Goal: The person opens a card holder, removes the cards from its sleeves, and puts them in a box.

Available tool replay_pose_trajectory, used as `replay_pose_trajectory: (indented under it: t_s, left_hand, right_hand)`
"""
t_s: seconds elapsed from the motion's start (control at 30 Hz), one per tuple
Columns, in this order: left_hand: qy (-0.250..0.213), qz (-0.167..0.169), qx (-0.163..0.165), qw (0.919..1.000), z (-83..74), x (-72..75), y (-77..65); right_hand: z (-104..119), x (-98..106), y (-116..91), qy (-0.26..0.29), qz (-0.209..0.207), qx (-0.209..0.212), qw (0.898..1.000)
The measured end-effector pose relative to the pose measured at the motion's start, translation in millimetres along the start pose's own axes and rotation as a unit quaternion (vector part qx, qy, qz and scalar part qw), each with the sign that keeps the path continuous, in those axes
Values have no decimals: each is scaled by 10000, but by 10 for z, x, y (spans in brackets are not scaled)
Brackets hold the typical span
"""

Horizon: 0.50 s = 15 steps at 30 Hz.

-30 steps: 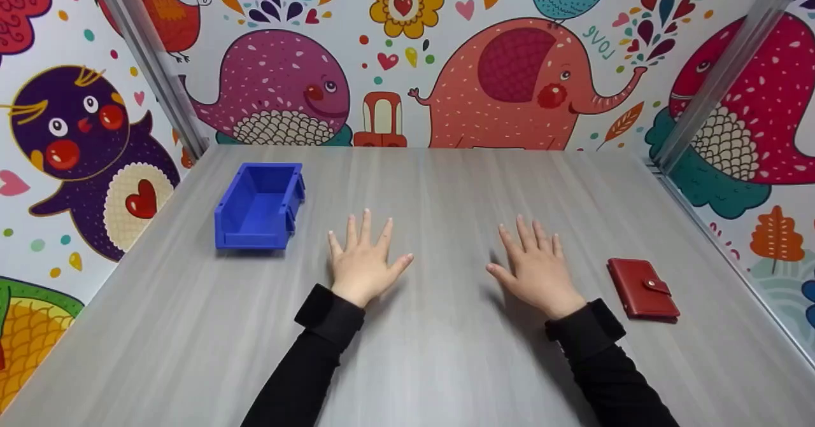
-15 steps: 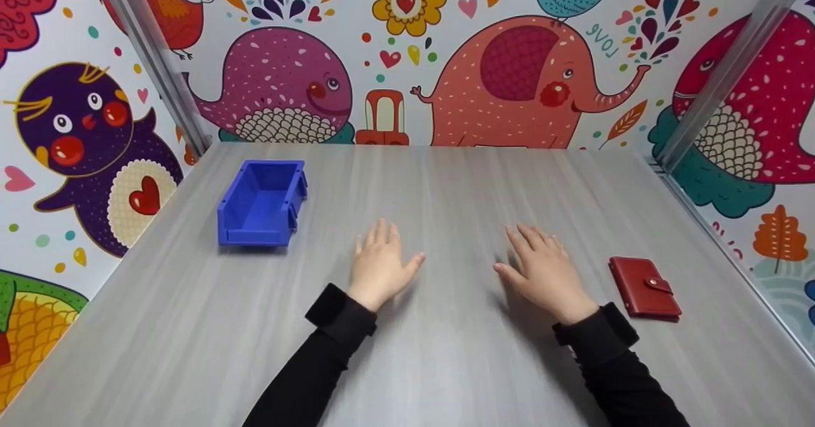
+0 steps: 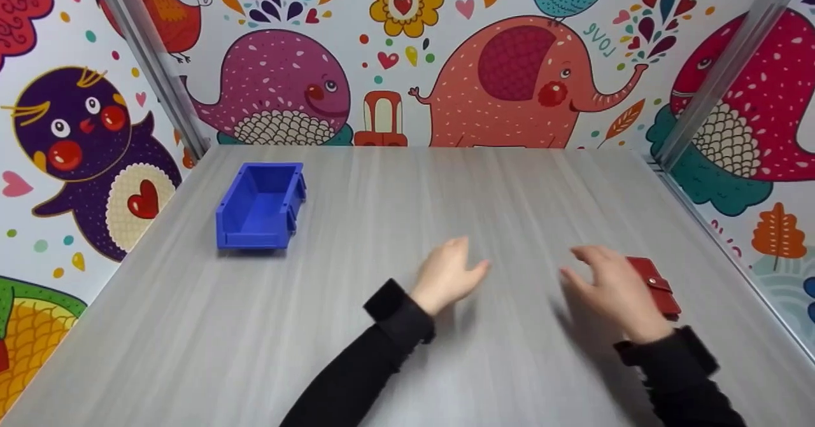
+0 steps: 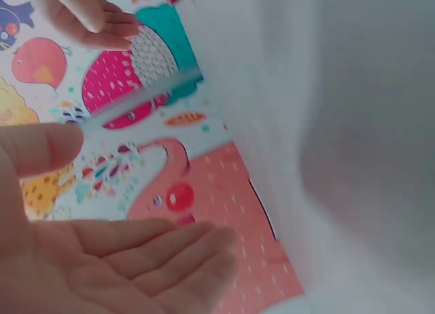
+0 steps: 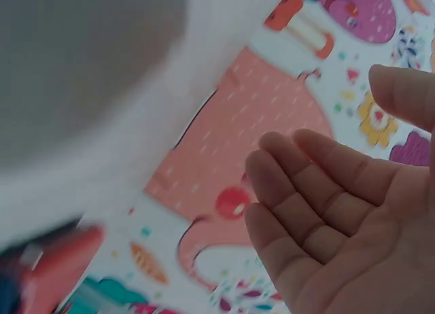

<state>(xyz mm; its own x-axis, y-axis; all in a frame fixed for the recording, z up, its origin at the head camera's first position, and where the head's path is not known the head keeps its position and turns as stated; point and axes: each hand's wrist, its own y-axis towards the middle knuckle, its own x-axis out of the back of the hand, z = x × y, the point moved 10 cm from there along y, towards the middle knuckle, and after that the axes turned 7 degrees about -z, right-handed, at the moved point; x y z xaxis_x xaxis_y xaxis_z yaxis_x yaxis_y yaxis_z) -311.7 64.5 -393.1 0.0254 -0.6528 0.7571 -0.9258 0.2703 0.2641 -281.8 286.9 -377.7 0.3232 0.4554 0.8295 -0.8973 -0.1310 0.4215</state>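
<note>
A red wallet (image 3: 660, 287) with a snap strap lies at the right of the table; in the head view my right hand (image 3: 614, 293) overlaps its left side. That hand's fingers are relaxed and slightly bent, with nothing in them, as the right wrist view shows of the palm (image 5: 340, 219). My left hand (image 3: 447, 275) hovers over the middle of the table, thumb apart from the fingers and holding nothing. The left wrist view shows its fingers (image 4: 163, 259) fairly straight. Part of the wallet (image 5: 61, 266) appears blurred at the lower left of the right wrist view.
A blue open-fronted plastic bin (image 3: 258, 207) stands at the back left of the grey table (image 3: 395, 210). Walls with cartoon animals (image 3: 509, 90) enclose the back and sides, with metal posts (image 3: 149, 58) at the corners.
Both hands have moved to the right, the right one up to the wallet and the left one to the table's middle. The spread fingers have drawn together. Bin and wallet have stayed put.
</note>
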Motion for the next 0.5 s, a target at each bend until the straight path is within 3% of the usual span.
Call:
replay_pose_trajectory:
  t_s: [0.23, 0.5]
  left_hand:
    - [-148, 229, -69, 9996, -402, -309, 75]
    - [-280, 572, -62, 9979, -736, -710, 147]
  right_hand:
    - [-469, 240, -141, 9, -27, -336, 9994]
    - [-1075, 314, -311, -366, 768, -1544, 9843]
